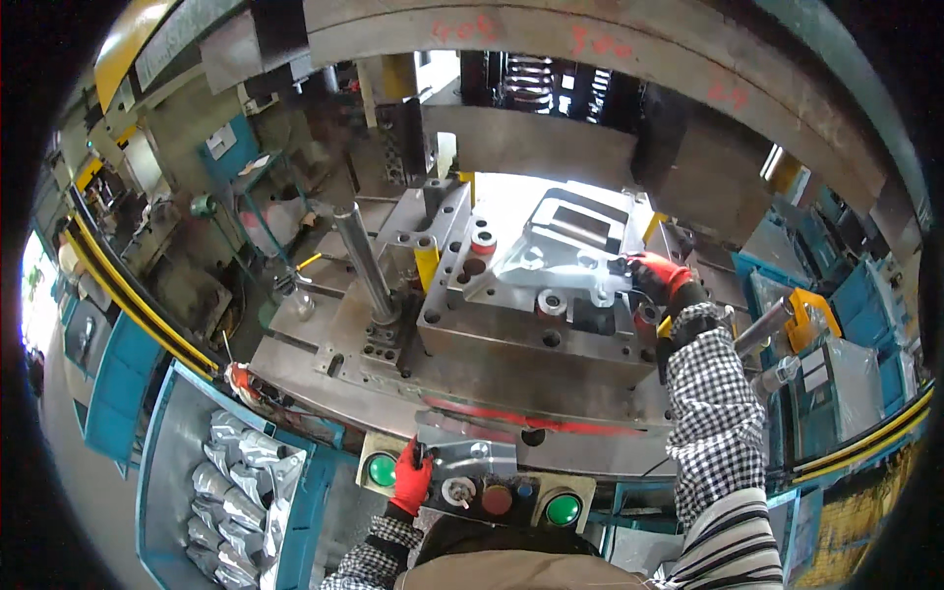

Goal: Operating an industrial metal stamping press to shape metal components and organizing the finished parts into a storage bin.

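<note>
My left hand (411,480), in a red and black glove, is closed on the left end of a bent sheet-metal part (474,454) just above the control panel. My right arm reaches forward over the press bed. Its gloved hand (661,275) is closed at the right edge of a shiny stamped sheet-metal panel (521,258), which lies on the steel die block (492,339). The fingertips of that hand are partly hidden. A rectangular opening shows toward the far end of the panel.
The control panel (531,497) has a green button (382,470) and another green button (563,508). A steel guide post (362,261) rises left of the die. A blue bin (162,482) at lower left holds several metal parts (231,492). The press's upper beam (551,34) spans above.
</note>
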{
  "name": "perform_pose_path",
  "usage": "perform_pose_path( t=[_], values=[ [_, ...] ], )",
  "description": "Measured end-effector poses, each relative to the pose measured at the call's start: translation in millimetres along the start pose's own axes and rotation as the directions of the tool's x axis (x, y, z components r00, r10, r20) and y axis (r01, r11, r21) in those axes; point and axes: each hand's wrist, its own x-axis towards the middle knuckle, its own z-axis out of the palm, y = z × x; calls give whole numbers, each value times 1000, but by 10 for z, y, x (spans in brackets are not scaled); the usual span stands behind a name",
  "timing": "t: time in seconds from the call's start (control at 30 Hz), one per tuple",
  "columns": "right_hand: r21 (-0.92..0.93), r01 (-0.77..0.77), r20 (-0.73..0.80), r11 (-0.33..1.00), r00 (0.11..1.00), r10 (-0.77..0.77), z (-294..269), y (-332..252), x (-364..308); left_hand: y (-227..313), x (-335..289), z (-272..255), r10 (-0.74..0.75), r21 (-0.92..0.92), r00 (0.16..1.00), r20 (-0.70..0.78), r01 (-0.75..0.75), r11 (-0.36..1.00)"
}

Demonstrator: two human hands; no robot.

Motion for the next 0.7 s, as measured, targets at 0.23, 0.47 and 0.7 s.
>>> perform_pose_path(
  t=[0.23, 0.47, 0.7],
  values=[
    [50, -435, 212, 899, 884, 416, 210, 202, 394, -326, 29, 5, 3, -104, 1000, -8, -4, 995],
    [58, -427, -535, 903, 750, 389, 493, -1264, 163, -88, -18, -248, 19, -48, 1000, 5, -19, 999],
    [406, -510, 474, 759, 827, 302, 1793, -1959, -2435, -381, -52, -895, 168, 219, 965, -202, -122, 968]
  ],
)
